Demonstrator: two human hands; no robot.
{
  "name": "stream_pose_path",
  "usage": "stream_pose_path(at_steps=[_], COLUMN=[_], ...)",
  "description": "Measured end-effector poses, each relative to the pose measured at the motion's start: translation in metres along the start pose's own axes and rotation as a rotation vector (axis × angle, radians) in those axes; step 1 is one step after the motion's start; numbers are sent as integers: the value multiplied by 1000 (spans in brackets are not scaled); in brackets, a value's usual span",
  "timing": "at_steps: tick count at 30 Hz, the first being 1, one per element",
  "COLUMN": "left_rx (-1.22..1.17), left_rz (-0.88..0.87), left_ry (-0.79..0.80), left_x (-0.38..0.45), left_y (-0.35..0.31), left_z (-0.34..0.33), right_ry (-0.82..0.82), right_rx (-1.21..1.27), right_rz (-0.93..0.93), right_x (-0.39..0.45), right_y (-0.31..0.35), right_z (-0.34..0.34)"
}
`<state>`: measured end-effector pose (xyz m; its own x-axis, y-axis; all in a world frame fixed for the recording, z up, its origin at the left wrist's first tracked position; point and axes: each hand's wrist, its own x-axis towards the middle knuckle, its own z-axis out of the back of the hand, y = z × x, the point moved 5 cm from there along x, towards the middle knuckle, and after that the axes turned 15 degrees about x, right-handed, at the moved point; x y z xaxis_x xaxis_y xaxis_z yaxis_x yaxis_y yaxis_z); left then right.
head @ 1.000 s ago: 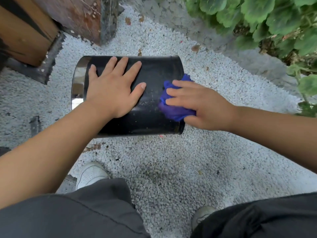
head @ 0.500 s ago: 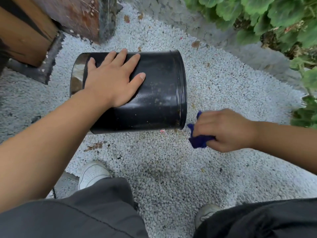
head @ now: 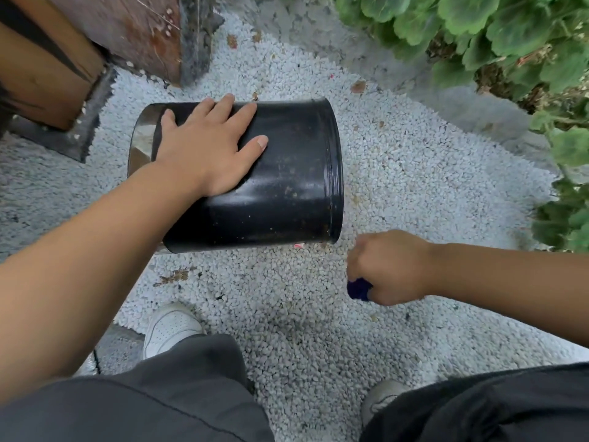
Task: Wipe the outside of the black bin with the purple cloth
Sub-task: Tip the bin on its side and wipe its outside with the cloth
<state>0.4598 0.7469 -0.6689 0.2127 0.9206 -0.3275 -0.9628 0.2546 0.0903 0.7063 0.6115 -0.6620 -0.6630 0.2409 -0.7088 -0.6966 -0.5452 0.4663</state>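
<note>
The black bin (head: 287,193) lies on its side on white gravel, its shiny rim to the left and its base to the right. My left hand (head: 207,148) rests flat on the bin's upper side, fingers spread. My right hand (head: 389,269) is a closed fist off the bin, below and to the right of its base. It is balled around the purple cloth (head: 358,289), of which only a small dark tuft shows under the fingers.
A wooden post (head: 137,36) and a wooden beam (head: 41,68) stand at the upper left. A concrete kerb (head: 446,100) and green plants (head: 478,30) run along the upper right. My shoes (head: 169,327) and dark trousers fill the bottom.
My right hand has lifted the cloth off the bin's side and pulled it down and to the right, onto the gravel side. My left hand stays pressed on the bin.
</note>
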Motion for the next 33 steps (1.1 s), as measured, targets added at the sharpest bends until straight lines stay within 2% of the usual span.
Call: stream_pose_path(at_steps=[2, 4, 6, 9, 12, 14, 15, 19, 22, 25, 26, 29, 33], left_rx=[1, -2, -2, -18, -255, -375, -424, -678, -1205, -1571, -1616, -1543, -1453], left_rz=[-2, 2, 4, -9, -15, 64, 97, 85, 171, 270, 286, 215, 265], left_ry=[2, 3, 25, 23, -202, -377, -405, -397, -400, -295, -257, -215, -160], left_x=[1, -1, -2, -5, -32, -72, -91, -130, -108, -77, -71, -60, -47], left_y=[1, 2, 0, -2, 19, 45, 54, 50, 60, 86, 93, 103, 99], left_z=[-1, -2, -1, 5, 17, 11, 1, -41, -29, 4, 16, 49, 53], right_ry=[-47, -252, -442, -599, -620, -615, -622, -620, -634, -778, -758, -517, -560], right_rx=[396, 712, 764, 753, 923, 1007, 1037, 1144, 1260, 1402, 1473, 1670, 1808], right_rz=[-256, -321, -303, -337, -364, -352, -340, -271, -239, -211, -207, -229, -333], right_x=[-2, -4, -1, 12, 15, 14, 14, 14, 10, 4, 2, 2, 14], right_y=[-22, -34, -35, -31, -36, -39, -40, -40, -36, -42, -45, -49, -65], right_z=[-4, 7, 27, 43, 40, 41, 44, 62, 89, 134, 146, 168, 168])
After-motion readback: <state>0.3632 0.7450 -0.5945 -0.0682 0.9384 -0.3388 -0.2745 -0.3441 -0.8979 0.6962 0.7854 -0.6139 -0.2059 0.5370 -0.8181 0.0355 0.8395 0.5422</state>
